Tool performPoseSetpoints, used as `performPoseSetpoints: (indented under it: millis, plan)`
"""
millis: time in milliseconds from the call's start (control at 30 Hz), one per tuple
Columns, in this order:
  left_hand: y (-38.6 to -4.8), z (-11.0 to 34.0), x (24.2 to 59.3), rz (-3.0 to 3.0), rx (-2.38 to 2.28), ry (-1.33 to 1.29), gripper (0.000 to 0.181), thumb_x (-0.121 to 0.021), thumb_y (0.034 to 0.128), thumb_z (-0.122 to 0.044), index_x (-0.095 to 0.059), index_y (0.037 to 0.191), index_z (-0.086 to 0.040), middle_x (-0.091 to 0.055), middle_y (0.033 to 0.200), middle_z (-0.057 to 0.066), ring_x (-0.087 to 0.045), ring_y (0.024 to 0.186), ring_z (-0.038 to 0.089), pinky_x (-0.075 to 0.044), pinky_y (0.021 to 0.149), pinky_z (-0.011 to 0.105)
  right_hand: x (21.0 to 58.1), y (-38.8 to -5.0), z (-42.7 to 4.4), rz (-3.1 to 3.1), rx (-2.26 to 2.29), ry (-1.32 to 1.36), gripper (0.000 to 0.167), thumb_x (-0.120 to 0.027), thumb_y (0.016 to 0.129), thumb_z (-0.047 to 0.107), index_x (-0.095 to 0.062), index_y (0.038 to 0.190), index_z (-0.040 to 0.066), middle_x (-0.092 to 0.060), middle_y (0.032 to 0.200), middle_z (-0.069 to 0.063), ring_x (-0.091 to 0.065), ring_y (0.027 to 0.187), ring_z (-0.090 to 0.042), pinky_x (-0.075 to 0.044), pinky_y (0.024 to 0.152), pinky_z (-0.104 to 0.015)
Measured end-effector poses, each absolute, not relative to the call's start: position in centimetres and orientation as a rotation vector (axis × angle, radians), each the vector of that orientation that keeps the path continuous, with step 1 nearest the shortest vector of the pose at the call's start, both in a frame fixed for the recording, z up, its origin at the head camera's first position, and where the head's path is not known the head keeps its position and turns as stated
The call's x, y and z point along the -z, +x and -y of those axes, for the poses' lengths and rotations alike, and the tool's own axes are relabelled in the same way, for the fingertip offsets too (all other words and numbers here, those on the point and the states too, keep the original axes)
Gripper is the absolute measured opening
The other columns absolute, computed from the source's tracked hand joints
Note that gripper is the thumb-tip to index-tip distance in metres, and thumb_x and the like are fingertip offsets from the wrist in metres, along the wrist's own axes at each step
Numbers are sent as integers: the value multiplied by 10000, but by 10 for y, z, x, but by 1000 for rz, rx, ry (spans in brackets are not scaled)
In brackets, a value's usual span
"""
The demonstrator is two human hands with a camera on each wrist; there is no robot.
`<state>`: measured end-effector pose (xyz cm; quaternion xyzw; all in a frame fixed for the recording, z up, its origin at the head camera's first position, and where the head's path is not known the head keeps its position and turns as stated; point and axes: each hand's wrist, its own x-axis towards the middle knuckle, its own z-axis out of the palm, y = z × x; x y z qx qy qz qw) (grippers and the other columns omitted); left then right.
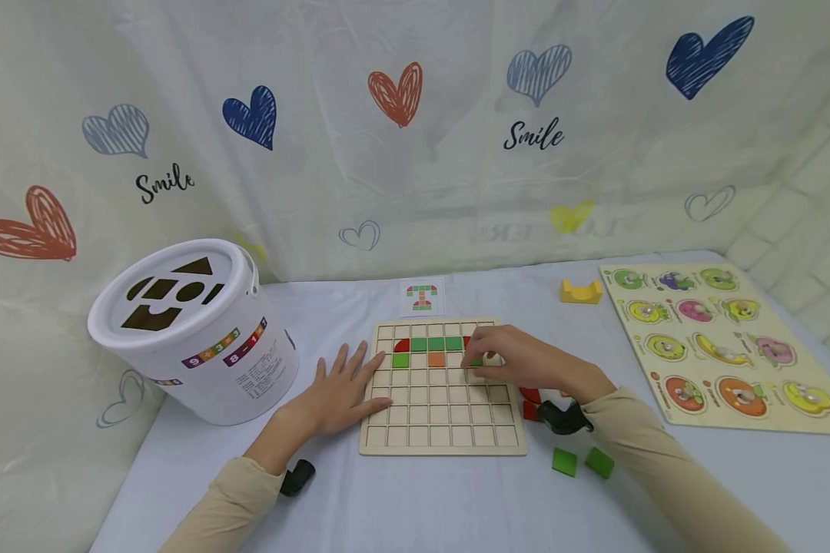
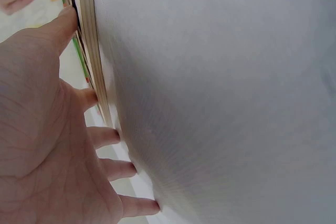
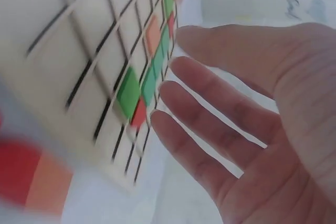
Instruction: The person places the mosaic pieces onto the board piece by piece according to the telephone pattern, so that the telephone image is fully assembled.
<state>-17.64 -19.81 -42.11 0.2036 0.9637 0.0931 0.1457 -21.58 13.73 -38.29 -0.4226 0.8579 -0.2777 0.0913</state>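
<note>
A wooden grid board (image 1: pixel 443 436) lies on the cloth with coloured tiles in its upper rows. My left hand (image 1: pixel 339 395) is spread at its left edge, the thumb and forefinger touching the frame, other fingertips on the cloth. Over the right side hovers my right hand (image 1: pixel 508 355), fingers loosely extended and apart from a green square tile (image 3: pixel 128 94) sitting in a cell. Along one row run a red rounded tile (image 1: pixel 403 346) and several green tiles (image 1: pixel 436 343); below are a green square (image 1: pixel 400 360) and an orange square (image 1: pixel 436 359). The right hand partly hides the row's right end.
A pattern card (image 1: pixel 422 299) lies behind the board. Loose green tiles (image 1: pixel 564 461) and red tiles (image 1: pixel 529 411) are right of it. A white bucket (image 1: pixel 200 361) stands left, a fruit puzzle (image 1: pixel 726 353) right, a yellow block (image 1: pixel 581 292) at the back.
</note>
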Motion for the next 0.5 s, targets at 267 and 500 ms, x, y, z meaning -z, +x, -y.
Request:
performPoseSetpoints:
  millis: [267,500]
  plan:
    - [-177,198,421,-2775,-262,589,847,-452,1047,-653,-197,1691,-165,-75,1742,201,-18,1580,499,-52,1172,777,388,-213,-180,-2588,804,-1096,171,-765,932,22,-793,1067,123,-679,1090,38,-643,1010,-203,-571,904,-444]
    - [-177,199,422,-2778,-272,595,847,-453,1047,-654,-202,1690,-164,-82,1741,204,-22,1578,502,-58,1168,783,395,-212,-195,-2596,802,-1055,170,-803,920,64,-803,1072,138,-692,1073,37,-659,1003,-181,-589,895,-420]
